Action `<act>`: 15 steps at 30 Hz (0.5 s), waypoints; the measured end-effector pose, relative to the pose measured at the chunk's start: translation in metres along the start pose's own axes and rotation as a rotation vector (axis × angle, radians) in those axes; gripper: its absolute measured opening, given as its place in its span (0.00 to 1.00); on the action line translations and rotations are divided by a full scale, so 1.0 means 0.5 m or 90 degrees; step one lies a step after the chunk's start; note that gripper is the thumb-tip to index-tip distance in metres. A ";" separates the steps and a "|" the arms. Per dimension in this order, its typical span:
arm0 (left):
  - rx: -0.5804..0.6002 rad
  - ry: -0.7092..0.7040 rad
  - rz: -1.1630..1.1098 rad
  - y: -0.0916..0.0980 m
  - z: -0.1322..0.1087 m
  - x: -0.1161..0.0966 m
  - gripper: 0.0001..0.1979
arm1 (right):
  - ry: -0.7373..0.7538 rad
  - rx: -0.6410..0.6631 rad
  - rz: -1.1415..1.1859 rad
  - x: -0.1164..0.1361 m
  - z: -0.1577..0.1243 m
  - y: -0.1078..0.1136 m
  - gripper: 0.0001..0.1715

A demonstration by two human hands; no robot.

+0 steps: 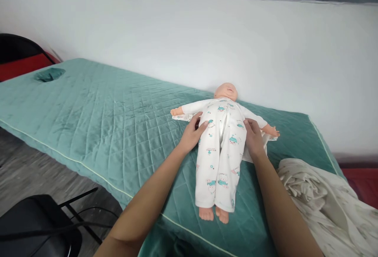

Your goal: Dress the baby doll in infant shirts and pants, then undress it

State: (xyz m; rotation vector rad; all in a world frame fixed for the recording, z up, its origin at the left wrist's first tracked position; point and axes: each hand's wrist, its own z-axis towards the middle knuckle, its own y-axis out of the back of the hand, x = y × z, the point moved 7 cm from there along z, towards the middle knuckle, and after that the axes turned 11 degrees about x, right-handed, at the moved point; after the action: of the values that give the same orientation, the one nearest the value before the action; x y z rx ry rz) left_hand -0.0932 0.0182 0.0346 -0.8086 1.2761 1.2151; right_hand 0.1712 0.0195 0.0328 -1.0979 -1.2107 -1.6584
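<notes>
doll (220, 146): smooth matt plastic head & feet, soft printed cotton-like romper (218, 170). bed cover (103, 119): quilted teal cloth w/ velvety, faint sheen. crumpled sheet (321, 198): thin matt off-white cloth. wall (206, 40): smooth matt paint. floor (26, 170): grey wood-look, dull.

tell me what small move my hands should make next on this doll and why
Probably draw the two front edges of the onesie together at the middle: the left hand and right hand lie flat on either side of the baby doll at its torso, and the onesie seems to gape open down its front.
</notes>
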 end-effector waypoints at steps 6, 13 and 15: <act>-0.073 -0.132 0.235 0.018 0.082 -0.053 0.21 | 0.056 -0.013 0.037 0.007 -0.003 -0.006 0.21; 0.139 -0.101 0.202 -0.017 0.179 -0.060 0.24 | 0.110 -0.035 -0.041 0.026 -0.009 -0.003 0.18; 0.160 -0.081 0.172 -0.017 0.179 -0.055 0.26 | 0.146 -0.045 -0.060 0.033 -0.004 -0.001 0.20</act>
State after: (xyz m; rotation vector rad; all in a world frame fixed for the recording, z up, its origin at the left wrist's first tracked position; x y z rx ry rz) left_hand -0.0585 0.0956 0.0755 -0.3793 1.4297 1.2634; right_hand 0.1651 0.0160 0.0480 -0.8751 -1.0754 -1.8552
